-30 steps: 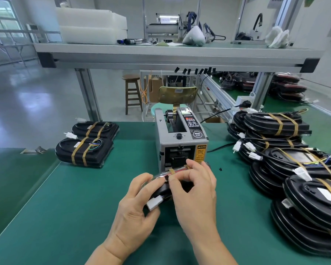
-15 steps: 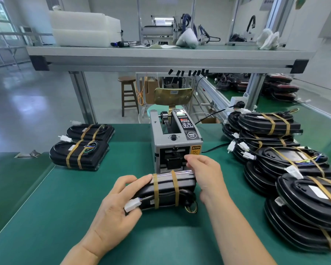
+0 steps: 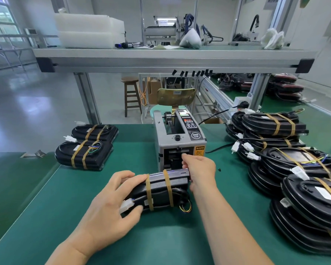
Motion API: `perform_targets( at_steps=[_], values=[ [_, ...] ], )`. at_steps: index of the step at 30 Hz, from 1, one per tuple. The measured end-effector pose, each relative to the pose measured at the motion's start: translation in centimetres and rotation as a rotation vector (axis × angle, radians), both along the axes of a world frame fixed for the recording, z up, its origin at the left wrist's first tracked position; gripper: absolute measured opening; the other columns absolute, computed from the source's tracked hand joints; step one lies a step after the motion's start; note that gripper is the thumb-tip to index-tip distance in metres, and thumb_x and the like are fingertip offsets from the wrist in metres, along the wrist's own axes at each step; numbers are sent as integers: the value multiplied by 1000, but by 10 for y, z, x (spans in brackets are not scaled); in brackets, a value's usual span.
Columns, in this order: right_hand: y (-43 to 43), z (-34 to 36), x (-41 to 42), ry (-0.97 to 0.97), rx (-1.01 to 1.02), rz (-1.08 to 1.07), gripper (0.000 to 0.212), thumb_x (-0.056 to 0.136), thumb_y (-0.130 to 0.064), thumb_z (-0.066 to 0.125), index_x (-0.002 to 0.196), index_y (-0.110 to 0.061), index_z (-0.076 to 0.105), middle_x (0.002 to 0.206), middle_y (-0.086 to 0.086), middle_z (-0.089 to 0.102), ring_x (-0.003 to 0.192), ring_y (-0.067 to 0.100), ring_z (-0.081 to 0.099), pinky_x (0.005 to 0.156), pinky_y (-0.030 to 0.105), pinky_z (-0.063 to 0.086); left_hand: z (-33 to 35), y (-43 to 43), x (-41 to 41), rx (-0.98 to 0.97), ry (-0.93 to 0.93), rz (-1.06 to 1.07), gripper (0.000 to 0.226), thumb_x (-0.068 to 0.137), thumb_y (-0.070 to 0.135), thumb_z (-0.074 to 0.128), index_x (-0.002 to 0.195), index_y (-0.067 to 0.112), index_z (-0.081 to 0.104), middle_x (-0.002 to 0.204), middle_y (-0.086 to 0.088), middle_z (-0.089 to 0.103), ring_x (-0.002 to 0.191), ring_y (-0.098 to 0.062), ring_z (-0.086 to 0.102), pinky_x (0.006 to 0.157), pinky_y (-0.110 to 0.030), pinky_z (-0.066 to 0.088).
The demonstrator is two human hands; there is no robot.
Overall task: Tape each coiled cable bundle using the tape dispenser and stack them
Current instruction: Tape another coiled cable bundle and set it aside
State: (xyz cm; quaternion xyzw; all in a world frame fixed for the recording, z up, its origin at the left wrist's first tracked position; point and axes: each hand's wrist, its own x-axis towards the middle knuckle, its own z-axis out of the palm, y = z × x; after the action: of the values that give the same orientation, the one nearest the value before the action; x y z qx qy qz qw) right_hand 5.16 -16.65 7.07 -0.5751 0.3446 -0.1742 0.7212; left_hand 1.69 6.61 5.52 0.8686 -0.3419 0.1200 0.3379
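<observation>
— Where does the tape dispenser [image 3: 180, 142] stand?
— Upright on the green counter [image 3: 65, 207], a grey box with its outlet slot facing the near edge.
— And the nearest bundle?
— The front bundle [image 3: 161, 188] lies just before the dispenser's outlet. It is black and flat, wrapped by two tan tape bands [image 3: 167, 185]. A white connector [image 3: 127, 205] juts from its left end, which the left hand [image 3: 111, 203] grips.
— The rest?
— Left of the dispenser, well apart, lie two taped bundles [image 3: 84, 153], one behind the other. Right of it, a large overlapping pile [image 3: 294, 169] of taped bundles.
</observation>
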Motion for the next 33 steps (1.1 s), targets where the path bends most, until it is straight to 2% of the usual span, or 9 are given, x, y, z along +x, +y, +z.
perform_targets(
  at_steps=[3, 7, 11, 15, 20, 23, 27, 30, 33],
  values=[
    [1, 0, 2, 7, -6, -7, 19, 81, -9, 74, 63, -12, 69, 52, -2, 64, 57, 15, 57, 58, 26, 46, 12, -9, -2, 85, -114, 55, 51, 80, 53, 58, 126, 31, 59, 124, 17, 51, 105, -7, 55, 92, -26, 44],
    [4, 0, 5, 33, 8, -25, 20, 71, -5, 69, 54, -10, 62, 53, 2, 57, 57, 21, 49, 56, 29, 43, 22, -33, -3, 232, -267, 106, 64, 72, 51, 78, 123, 16, 60, 112, 6, 64, 100, -17, 56, 101, -44, 44],
    [7, 0, 6, 37, -31, -32, 15, 69, -12, 68, 56, -15, 62, 59, 2, 60, 59, 23, 54, 61, 34, 52, 32, -58, -4, 345, -256, 105, 74, 71, 44, 83, 136, 21, 55, 105, 4, 65, 89, -23, 62, 82, -38, 52],
    [5, -9, -2, -76, 47, -7, 27, 77, -7, 66, 55, -16, 54, 41, -9, 49, 39, 11, 43, 42, 17, 37, 32, -67, -5, 318, -226, 51, 58, 78, 35, 80, 131, 29, 59, 104, 5, 63, 86, -24, 63, 71, -40, 53],
    [-6, -12, -21, -167, 188, 46, 30, 88, -2, 65, 62, -12, 55, 51, -1, 48, 41, 6, 38, 39, 15, 34, 31, -57, 2, 237, -141, 31, 52, 80, 32, 79, 129, 29, 62, 108, 5, 63, 91, -24, 61, 78, -41, 51],
    [-4, -4, -39, -204, 199, 81, 24, 88, -4, 68, 66, -12, 61, 58, -1, 56, 51, 8, 48, 54, 19, 43, 32, -56, 3, 217, -126, 40, 52, 80, 33, 79, 129, 29, 62, 112, 8, 63, 96, -21, 61, 82, -40, 51],
    [9, 3, -59, -275, 200, 112, 23, 86, -2, 67, 64, -9, 65, 63, 0, 65, 60, 4, 60, 73, 26, 51, 32, -60, 0, 197, -144, 87, 54, 74, 30, 85, 124, 26, 67, 120, 7, 63, 95, -20, 65, 77, -38, 54],
    [19, 3, -66, -292, 157, 123, 11, 84, 1, 66, 75, 6, 64, 73, 11, 57, 63, 11, 53, 55, 16, 48, 32, -62, 0, 201, -155, 70, 54, 71, 28, 87, 121, 23, 68, 118, 9, 65, 96, -21, 66, 77, -41, 55],
    [25, 1, -65, -289, 96, 67, 12, 83, 1, 68, 86, 12, 66, 83, 15, 65, 61, 7, 58, 51, 13, 46, 32, -62, 2, 199, -164, 68, 51, 71, 28, 87, 118, 21, 68, 117, 9, 66, 97, -21, 66, 77, -43, 55]
  ],
)
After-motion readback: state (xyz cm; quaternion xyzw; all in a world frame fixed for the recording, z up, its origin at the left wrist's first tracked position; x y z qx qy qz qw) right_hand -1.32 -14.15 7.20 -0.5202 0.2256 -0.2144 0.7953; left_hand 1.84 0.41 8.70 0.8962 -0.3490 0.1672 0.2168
